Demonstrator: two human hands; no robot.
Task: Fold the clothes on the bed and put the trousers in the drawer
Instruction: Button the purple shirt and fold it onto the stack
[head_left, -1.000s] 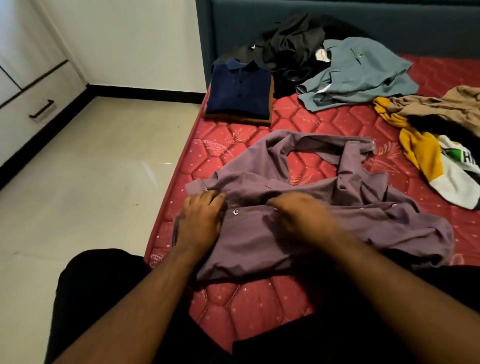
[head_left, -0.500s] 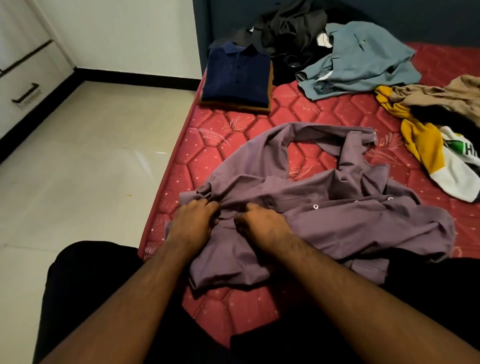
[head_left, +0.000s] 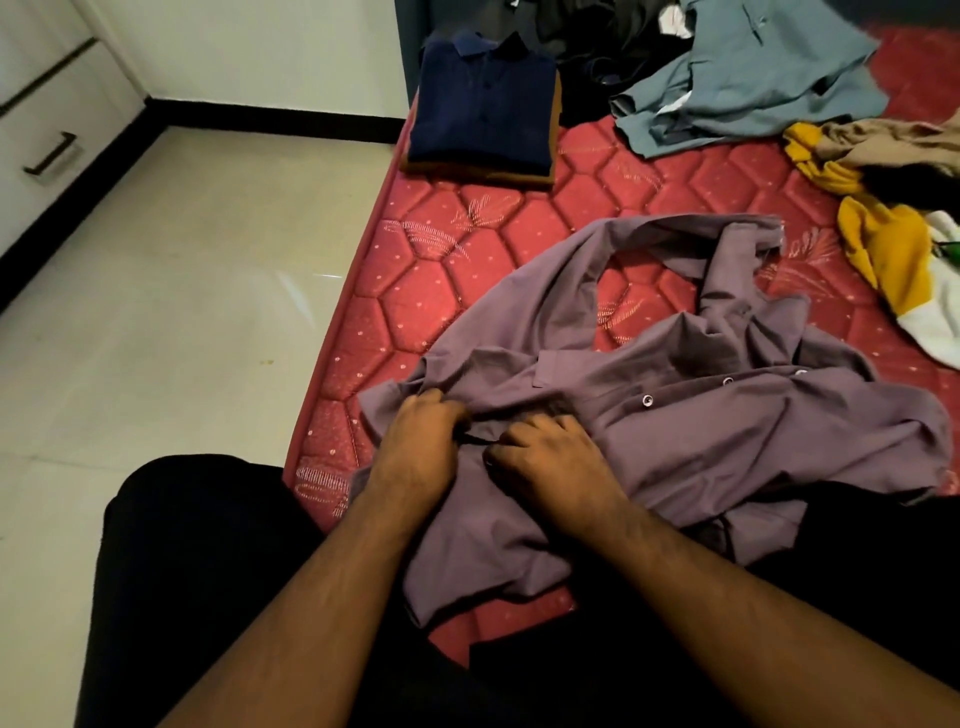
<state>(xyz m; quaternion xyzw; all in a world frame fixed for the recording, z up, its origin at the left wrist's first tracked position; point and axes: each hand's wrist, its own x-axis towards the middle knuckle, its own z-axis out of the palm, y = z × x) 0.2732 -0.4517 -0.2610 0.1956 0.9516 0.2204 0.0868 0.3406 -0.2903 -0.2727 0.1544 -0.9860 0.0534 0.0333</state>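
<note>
A crumpled purple button shirt (head_left: 727, 426) lies on the red quilted mattress (head_left: 467, 260) right in front of me. My left hand (head_left: 421, 441) and my right hand (head_left: 550, 457) sit close together on its near left part, each pinching the fabric near the front placket. A neatly folded navy polo shirt (head_left: 483, 104) rests on a brown folded garment at the mattress's far left corner. Unfolded clothes lie further back: a grey-blue shirt (head_left: 748, 78), a dark heap (head_left: 597, 47), and a yellow and white top (head_left: 893, 249) under a tan garment (head_left: 893, 145).
A white drawer unit with a dark handle (head_left: 49, 156) stands at the far left across pale floor tiles (head_left: 182, 312). The dark bed headboard (head_left: 410, 31) rises behind the folded stack. My dark-clothed knee (head_left: 208, 571) is at the mattress's near edge.
My right hand slid left along the shirt front until it sat next to my left hand. The view tilted downward and several buttons on the right became exposed.
</note>
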